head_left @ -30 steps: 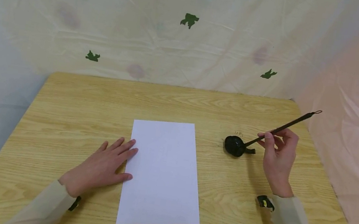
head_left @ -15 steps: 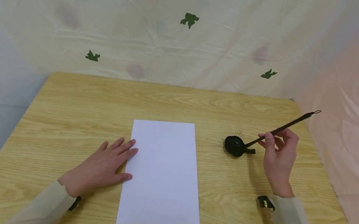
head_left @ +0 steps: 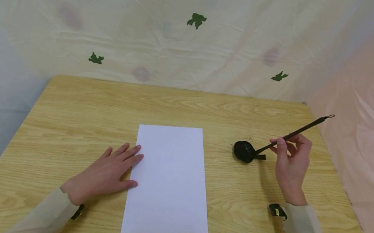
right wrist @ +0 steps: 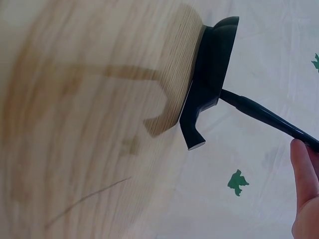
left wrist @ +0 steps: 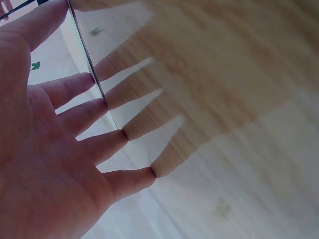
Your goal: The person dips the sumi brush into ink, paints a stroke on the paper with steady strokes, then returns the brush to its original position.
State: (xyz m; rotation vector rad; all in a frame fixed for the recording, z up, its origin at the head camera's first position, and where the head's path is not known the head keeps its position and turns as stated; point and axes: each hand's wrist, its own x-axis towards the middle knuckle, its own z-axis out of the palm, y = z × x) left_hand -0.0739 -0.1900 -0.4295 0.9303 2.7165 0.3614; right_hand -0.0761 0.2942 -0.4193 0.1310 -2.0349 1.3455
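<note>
A sheet of white paper (head_left: 171, 182) lies on the wooden table in the head view. My left hand (head_left: 106, 173) rests spread at its left edge, fingertips and thumb overlapping the sheet; the left wrist view shows the palm (left wrist: 45, 154) with the fingertips down on the surface. To the right of the sheet sits a small black ink dish (head_left: 242, 151) with a stubby stem. My right hand (head_left: 292, 166) pinches a dark writing brush (head_left: 304, 128) between thumb and fingers. The brush slants down to the dish; in the right wrist view its tip is hidden behind the dish's wall (right wrist: 214, 64).
The wood-grained tabletop (head_left: 102, 100) ends at hanging pale cloth (head_left: 164, 28) with green bird shapes, behind and at the sides. A few dark marks (head_left: 247, 138) show on the table just behind the dish. Dark bands (head_left: 278, 211) are worn at both wrists.
</note>
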